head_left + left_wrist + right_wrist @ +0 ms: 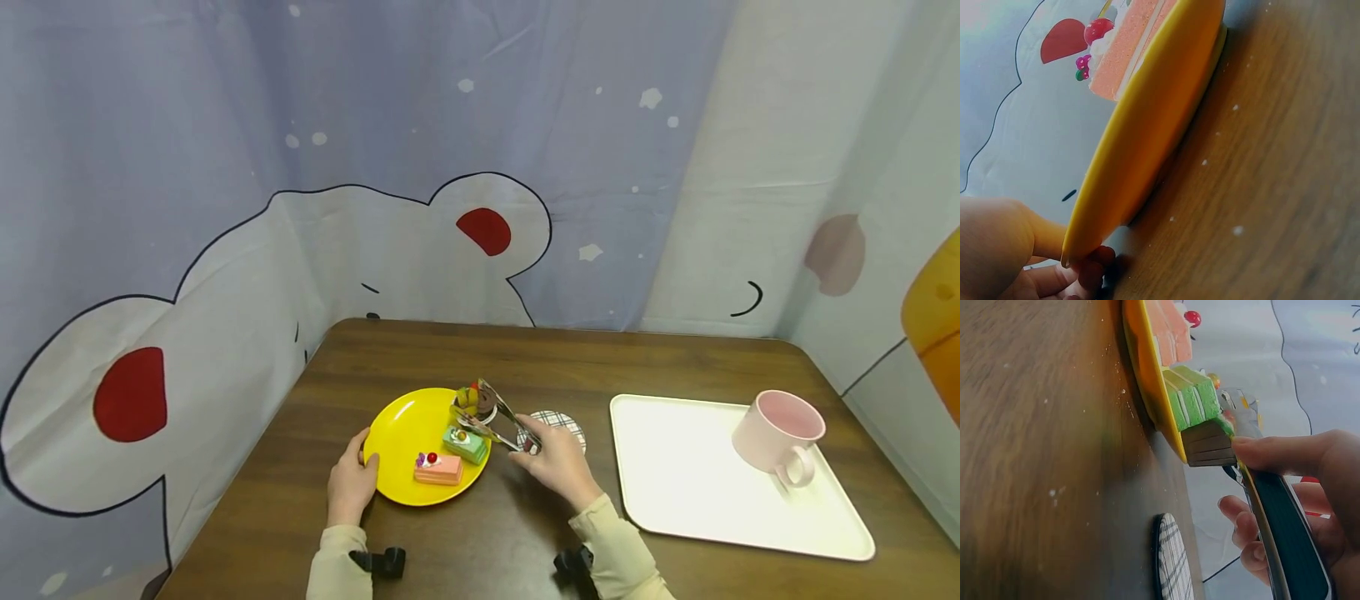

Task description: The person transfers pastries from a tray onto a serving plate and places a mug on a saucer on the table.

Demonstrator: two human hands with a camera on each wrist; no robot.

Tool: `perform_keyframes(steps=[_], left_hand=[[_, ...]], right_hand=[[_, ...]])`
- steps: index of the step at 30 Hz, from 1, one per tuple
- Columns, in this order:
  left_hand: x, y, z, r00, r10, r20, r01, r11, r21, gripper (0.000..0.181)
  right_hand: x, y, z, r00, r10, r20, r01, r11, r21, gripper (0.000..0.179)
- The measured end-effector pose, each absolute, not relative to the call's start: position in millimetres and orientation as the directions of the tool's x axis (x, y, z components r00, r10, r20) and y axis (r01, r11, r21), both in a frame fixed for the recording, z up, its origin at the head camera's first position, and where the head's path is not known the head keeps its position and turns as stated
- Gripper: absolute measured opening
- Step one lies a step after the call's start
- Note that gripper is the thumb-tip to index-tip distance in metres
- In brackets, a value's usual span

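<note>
My left hand (351, 483) grips the left rim of a round yellow plate (397, 433), thumb above and fingertips curled beneath. On the plate sit a pink cake slice (438, 470) with a red berry and a green cake slice (467, 447). My right hand (558, 462) holds metal tongs (1291, 531) between thumb and fingers. The tongs' arms lie on either side of a chocolate-topped cupcake (486, 400) at the plate's right edge. Its ridged brown side (1207, 445) shows in the right wrist view, beside the green slice. Whether the tongs' tips press on it, I cannot tell.
A round plaid coaster (564, 423) lies just behind the right hand. Farther right, a white tray (682, 483) bears a pink mug (772, 433). Everything rests on a brown wooden table (465, 550), with a patterned curtain (375, 100) behind it.
</note>
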State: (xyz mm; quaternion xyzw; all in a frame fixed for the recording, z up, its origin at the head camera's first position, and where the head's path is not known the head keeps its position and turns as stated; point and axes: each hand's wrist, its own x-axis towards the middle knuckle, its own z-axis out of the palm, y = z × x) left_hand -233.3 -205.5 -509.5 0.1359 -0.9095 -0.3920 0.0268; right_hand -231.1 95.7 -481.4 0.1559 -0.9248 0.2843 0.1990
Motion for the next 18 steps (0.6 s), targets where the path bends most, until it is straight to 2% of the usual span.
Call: perform_keyframes(steps=[18], left_hand=[[-233.2,-207.1,-509.7,-0.963,-0.265,-0.039,-0.214,0.674,0.707,0.048]], right_hand=[[-237.9,70.5,-478.1,-0.91,-0.256,0.327,-0.389,0.798,-0.46,0.053]])
